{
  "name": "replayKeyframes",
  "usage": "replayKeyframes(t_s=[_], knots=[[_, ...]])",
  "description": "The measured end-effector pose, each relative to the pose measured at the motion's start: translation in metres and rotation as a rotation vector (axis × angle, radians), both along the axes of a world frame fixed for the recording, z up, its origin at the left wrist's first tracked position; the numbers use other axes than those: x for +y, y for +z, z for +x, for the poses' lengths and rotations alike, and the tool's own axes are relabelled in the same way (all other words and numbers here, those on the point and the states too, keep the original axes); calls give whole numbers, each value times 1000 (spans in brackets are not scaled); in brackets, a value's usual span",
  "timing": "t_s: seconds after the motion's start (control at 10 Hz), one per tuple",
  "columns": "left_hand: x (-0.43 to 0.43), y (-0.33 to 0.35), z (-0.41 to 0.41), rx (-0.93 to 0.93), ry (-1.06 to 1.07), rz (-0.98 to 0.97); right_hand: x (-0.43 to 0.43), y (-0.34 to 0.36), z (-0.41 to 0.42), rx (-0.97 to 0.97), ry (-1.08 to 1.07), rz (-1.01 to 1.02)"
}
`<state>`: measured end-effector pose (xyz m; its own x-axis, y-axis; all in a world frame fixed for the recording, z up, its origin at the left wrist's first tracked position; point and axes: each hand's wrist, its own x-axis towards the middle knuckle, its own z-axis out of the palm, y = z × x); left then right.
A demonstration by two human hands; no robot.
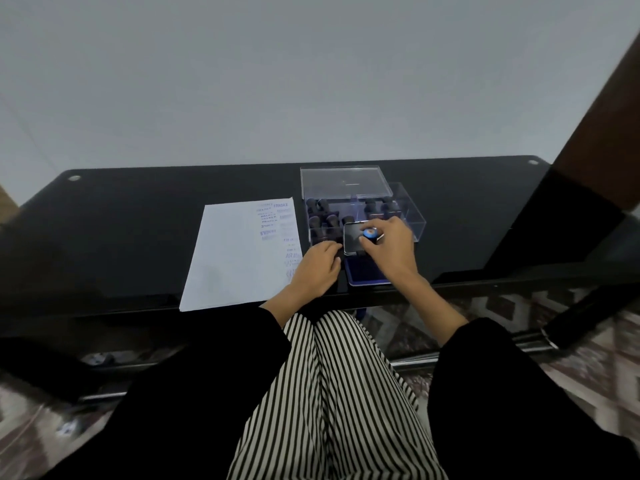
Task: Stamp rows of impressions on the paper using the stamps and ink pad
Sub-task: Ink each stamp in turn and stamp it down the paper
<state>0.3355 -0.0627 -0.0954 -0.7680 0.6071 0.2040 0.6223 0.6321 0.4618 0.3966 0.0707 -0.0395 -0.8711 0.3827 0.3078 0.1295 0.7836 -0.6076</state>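
A white paper sheet (239,258) lies on the black glass table (131,216), with blue stamped impressions down its right side. To its right sits the open blue ink pad (365,271), its lid (354,239) raised. My right hand (393,247) pinches a stamp with a blue-topped knob (370,233) over the pad's lid. My left hand (317,270) rests on the table between the paper and the pad, fingers curled; whether it holds the pad's edge is unclear. A clear plastic box (398,216) behind holds several dark-handled stamps (323,216).
The box's clear lid (344,181) stands behind it. The table's front edge runs just below the paper and the pad. A dark wooden post (595,140) rises at the right. Patterned floor shows through the glass.
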Motion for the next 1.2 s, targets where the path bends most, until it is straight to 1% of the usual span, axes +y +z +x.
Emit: replayKeyframes(t_s=[0.1,0.2,0.3,0.4,0.7,1.2], knots=[[-2,-13,-2,16,1,-52,-2,-21,3,-36,3,47],[-2,-29,0,33,-5,-107,-4,-37,6,-65,31,154],[-1,-34,0,48,8,-104,-3,-38,4,-54,47,228],[-2,-32,-1,38,4,-117,-1,-40,3,-36,54,258],[-1,-31,-1,14,-2,-139,-5,-50,8,99,61,256],[-1,-31,-3,27,-8,-155,-5,-62,8,205,52,284]])
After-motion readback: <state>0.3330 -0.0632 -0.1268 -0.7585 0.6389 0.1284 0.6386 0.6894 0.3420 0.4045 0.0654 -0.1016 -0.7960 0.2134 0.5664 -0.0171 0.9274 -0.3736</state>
